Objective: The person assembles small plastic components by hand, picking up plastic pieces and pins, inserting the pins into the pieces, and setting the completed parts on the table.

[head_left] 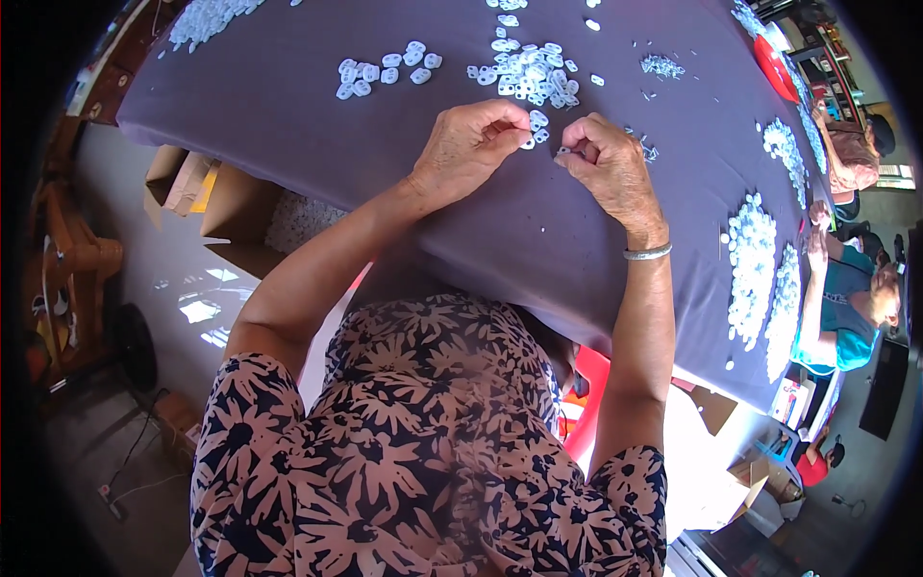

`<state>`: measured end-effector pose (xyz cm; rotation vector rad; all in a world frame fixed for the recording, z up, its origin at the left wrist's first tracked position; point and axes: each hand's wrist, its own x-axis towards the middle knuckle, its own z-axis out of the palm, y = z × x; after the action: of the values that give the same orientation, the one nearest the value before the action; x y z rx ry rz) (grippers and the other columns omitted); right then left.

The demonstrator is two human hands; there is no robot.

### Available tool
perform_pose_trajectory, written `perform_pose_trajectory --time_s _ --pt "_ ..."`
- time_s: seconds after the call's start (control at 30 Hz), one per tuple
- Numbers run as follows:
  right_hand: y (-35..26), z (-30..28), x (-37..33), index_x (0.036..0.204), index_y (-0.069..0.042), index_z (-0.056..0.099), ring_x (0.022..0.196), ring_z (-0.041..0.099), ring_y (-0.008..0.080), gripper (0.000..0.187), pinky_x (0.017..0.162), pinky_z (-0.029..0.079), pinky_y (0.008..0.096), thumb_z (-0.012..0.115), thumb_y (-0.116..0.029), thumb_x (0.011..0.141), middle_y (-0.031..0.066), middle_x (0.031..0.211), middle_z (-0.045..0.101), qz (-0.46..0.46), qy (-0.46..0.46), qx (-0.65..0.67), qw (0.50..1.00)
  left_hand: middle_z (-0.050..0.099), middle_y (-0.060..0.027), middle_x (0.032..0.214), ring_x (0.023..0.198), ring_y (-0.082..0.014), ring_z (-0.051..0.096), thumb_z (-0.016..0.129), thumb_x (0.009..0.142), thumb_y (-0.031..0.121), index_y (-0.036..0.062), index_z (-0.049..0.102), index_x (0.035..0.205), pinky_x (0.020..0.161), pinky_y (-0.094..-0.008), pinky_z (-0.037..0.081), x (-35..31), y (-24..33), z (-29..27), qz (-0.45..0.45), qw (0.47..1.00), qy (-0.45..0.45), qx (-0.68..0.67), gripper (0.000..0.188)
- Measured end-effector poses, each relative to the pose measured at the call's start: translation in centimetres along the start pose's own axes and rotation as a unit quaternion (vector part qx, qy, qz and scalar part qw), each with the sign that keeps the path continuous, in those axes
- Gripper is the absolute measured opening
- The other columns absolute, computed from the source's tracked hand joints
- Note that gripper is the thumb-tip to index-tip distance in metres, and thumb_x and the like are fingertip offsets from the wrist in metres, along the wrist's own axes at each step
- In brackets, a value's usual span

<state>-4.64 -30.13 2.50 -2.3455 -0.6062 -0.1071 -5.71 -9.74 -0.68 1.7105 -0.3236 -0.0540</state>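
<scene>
My left hand [473, 152] is closed in a pinch, with a small white plastic piece [528, 143] at its fingertips. Close by, my right hand [608, 165] pinches something tiny and pale [564, 150], too small to name. A gap separates the two hands. Just beyond the left fingertips lie a few white oval pieces [539, 120] with holes. Farther back is a heap of similar pieces [534, 75], and a looser group [361, 75] spreads to its left. Small metal screw-like parts [662, 66] lie at the back right; more of these parts [647, 147] show behind my right hand.
A dark cloth covers the table [538, 212]. Long piles of white pieces [750, 269] lie along the right side, where other people [846, 298] sit. A red dish [774, 67] stands at the far right. An open cardboard box [236, 207] is below the table's left edge.
</scene>
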Motion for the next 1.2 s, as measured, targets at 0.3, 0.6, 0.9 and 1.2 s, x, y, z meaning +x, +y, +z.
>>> perform_pose_trajectory --time_s 0.3,0.6,0.9,1.2 --pt "0.3 1.1 0.1 0.087 -0.004 0.063 0.063 0.050 0.0022 0.011 0.059 0.044 0.0180 0.067 0.002 0.079 -0.0055 0.071 0.055 0.064 0.056 0.156 0.984 0.060 0.0003 0.083 0.074 -0.0054 0.054 0.064 0.083 0.002 0.0035 0.064 0.095 0.064 -0.0199 0.044 0.3 -0.7 -0.1 0.095 0.993 0.056 0.050 0.012" --pt "-1.9 4.5 0.3 0.092 -0.002 0.063 0.073 0.055 0.0033 0.010 0.066 0.047 0.0183 0.061 0.003 0.084 -0.0025 0.081 0.062 0.044 0.092 0.300 0.949 0.057 -0.0039 0.087 0.076 -0.0108 0.056 0.065 0.083 0.005 0.0041 0.064 0.098 0.063 -0.0230 0.044 0.0 0.1 -0.1 0.123 0.987 0.099 0.037 0.016" --pt "-2.0 4.2 0.3 0.090 -0.002 0.061 0.073 0.056 0.0048 0.005 0.064 0.047 0.0195 0.060 0.001 0.086 -0.0017 0.082 0.061 0.049 0.115 0.293 0.948 0.059 -0.0033 0.088 0.078 -0.0086 0.057 0.062 0.086 0.004 -0.0020 0.063 0.098 0.068 -0.0199 0.044 -0.2 0.2 0.1 0.085 0.993 0.045 -0.064 0.013" --pt "-2.2 3.8 0.2 0.102 -0.003 0.056 0.077 0.060 0.0058 0.019 0.067 0.050 0.0210 0.059 0.004 0.086 0.0000 0.083 0.062 -0.030 0.134 0.202 0.970 0.059 -0.0028 0.086 0.080 -0.0085 0.058 0.060 0.088 0.004 -0.0011 0.062 0.096 0.068 -0.0202 0.045 0.0 0.2 0.1 0.083 0.992 0.029 -0.094 0.010"
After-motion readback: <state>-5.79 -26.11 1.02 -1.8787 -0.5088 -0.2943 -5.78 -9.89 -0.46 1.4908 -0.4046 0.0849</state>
